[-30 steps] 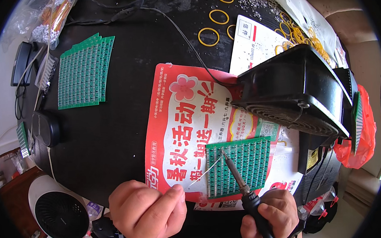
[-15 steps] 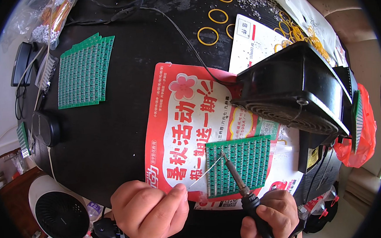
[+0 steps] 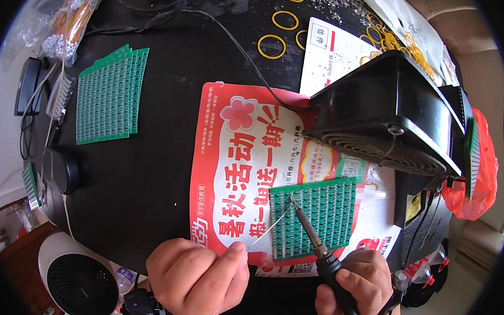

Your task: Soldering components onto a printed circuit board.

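Observation:
A green circuit board (image 3: 336, 210) with rows of small parts lies on a red and white printed sheet (image 3: 205, 143). My left hand (image 3: 199, 282) is closed, pinching a thin strand of solder wire (image 3: 272, 228) between thumb and forefinger. The wire slants up and right over the board's left part, its far end near the iron's tip. In my right hand (image 3: 366, 283) is a black-handled soldering iron (image 3: 333, 271), held like a pen. Its tip points at the board's upper left; whether it touches cannot be made out.
A black fan unit (image 3: 364, 101) stands just beyond the board. Stacked green boards (image 3: 103, 100) lie at the left. Yellow rubber bands (image 3: 272, 46) are scattered at the back. A cable (image 3: 239, 45) crosses the dark table. A white fan (image 3: 77, 278) is at lower left.
The soldering iron's tip has shifted slightly farther up the board. The whole view has drifted a little. My left hand keeps its pinch on the solder wire.

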A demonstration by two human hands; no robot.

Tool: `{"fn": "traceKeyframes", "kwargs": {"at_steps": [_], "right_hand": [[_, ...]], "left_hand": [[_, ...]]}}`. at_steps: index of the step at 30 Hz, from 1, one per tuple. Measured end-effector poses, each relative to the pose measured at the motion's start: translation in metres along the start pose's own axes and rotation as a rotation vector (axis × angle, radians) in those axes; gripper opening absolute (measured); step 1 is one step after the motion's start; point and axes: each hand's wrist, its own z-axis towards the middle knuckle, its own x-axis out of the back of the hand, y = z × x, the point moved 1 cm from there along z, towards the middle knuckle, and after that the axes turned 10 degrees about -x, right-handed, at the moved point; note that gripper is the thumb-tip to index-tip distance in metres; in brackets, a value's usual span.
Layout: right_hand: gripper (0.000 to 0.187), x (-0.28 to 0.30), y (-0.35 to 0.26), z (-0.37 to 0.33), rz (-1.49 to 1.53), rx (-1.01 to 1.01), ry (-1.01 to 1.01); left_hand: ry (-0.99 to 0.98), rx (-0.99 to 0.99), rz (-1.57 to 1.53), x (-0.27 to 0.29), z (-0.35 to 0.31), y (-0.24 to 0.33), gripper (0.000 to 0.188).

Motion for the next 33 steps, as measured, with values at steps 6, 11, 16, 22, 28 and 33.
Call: {"fn": "traceKeyframes", "kwargs": {"at_steps": [6, 11, 16, 22, 28, 33], "right_hand": [[0.031, -0.0001, -0.0002, -0.0023, -0.008, 0.019, 0.002], [0.029, -0.0006, 0.0003, -0.0041, -0.003, 0.044, 0.018], [0.027, -0.0003, -0.0013, -0.0048, -0.010, 0.040, 0.012], [0.026, -0.0006, -0.0011, -0.0044, -0.025, 0.048, 0.022], [0.027, -0.0015, -0.0004, -0.0052, -0.020, 0.070, 0.028], [0.027, -0.0026, 0.0004, -0.0066, 0.002, 0.089, 0.031]], "left_hand": [[-0.004, -0.018, -0.014, -0.0023, -0.0006, -0.0017, 0.029], [-0.011, -0.029, -0.001, -0.0009, 0.0006, 0.0012, 0.028], [-0.076, -0.023, -0.037, 0.0010, 0.0039, 0.0032, 0.024], [-0.070, -0.035, -0.024, -0.0017, 0.0029, 0.0035, 0.022], [-0.087, -0.072, -0.031, -0.0024, 0.0040, 0.0022, 0.019], [-0.098, -0.062, -0.024, -0.0013, 0.0039, 0.0037, 0.020]]}}
